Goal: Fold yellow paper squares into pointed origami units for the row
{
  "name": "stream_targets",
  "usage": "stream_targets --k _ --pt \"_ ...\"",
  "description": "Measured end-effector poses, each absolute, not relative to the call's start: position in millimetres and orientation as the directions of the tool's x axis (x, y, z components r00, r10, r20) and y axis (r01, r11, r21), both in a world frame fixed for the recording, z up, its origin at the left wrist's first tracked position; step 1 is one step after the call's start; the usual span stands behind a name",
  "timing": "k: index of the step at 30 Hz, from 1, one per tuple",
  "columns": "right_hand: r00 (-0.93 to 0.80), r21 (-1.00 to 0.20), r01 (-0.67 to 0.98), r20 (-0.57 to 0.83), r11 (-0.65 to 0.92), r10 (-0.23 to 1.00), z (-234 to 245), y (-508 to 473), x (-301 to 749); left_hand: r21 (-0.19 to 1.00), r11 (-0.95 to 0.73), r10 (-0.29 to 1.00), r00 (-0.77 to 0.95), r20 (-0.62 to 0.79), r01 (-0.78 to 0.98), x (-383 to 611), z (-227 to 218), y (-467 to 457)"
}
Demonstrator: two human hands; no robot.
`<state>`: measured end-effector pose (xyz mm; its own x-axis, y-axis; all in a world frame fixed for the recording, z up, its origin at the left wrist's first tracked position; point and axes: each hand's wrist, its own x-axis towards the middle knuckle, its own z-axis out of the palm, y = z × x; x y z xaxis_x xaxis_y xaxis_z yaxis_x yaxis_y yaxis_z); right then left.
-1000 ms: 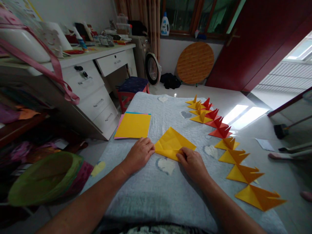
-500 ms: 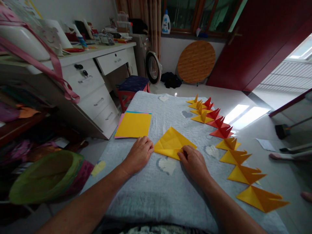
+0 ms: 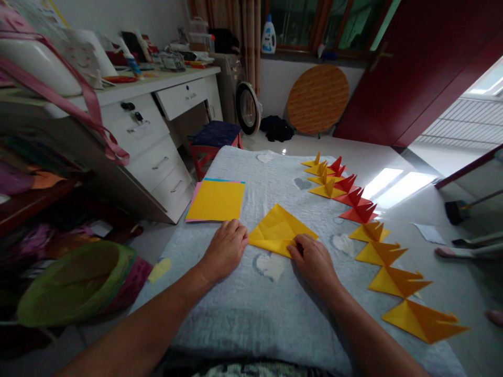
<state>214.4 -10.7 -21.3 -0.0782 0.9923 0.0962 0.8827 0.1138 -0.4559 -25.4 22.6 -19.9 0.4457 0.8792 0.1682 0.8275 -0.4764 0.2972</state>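
A yellow sheet of origami paper (image 3: pixel 277 225), creased and with its near edge folded up, lies on the cloth in front of me. My left hand (image 3: pixel 228 243) is closed at the paper's left corner, fingers curled together; that corner is partly hidden by them. My right hand (image 3: pixel 312 254) pinches the folded near edge toward the right corner, thumb in front and fingers on top. Just beyond my left hand lies a stack of square paper (image 3: pixel 216 201), yellow on top with pink and blue edges showing beneath.
Folded yellow paper pieces (image 3: pixel 406 283) and red ones (image 3: pixel 356 199) stand in rows along the right side of the cloth-covered table (image 3: pixel 251 319). A green-rimmed basket (image 3: pixel 74 283) stands at left, below a white desk (image 3: pixel 149 141). A stool (image 3: pixel 215 135) is beyond the table.
Almost nothing differs. Both hands stay at the same places on the yellow paper, and the whole view has shifted very slightly.
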Motion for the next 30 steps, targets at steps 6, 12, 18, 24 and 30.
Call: stream_targets --k 6,12,18,24,30 --pt "-0.078 -0.476 0.873 0.088 0.110 0.993 -21.1 -11.3 214.9 0.279 -0.459 0.888 0.437 0.140 0.843 -24.5 -18.4 22.2" --pt "-0.084 -0.486 0.867 0.070 0.107 0.994 -20.4 -11.7 214.8 0.237 -0.445 0.895 0.423 0.140 0.863 -22.4 -20.4 20.2" --pt "-0.078 -0.483 0.870 0.058 0.096 0.995 -19.7 -11.5 214.2 0.215 -0.501 0.863 0.467 0.193 0.838 -19.5 -14.3 15.8" --pt "-0.073 -0.488 0.868 0.051 0.089 0.996 -20.4 -11.1 214.1 -0.037 -0.601 0.790 0.601 0.120 0.798 -9.9 -9.9 -10.1" --pt "-0.072 -0.498 0.862 0.059 0.091 0.996 -21.0 -11.1 214.2 -0.032 -0.574 0.812 0.574 0.104 0.818 3.9 -16.2 -37.7"
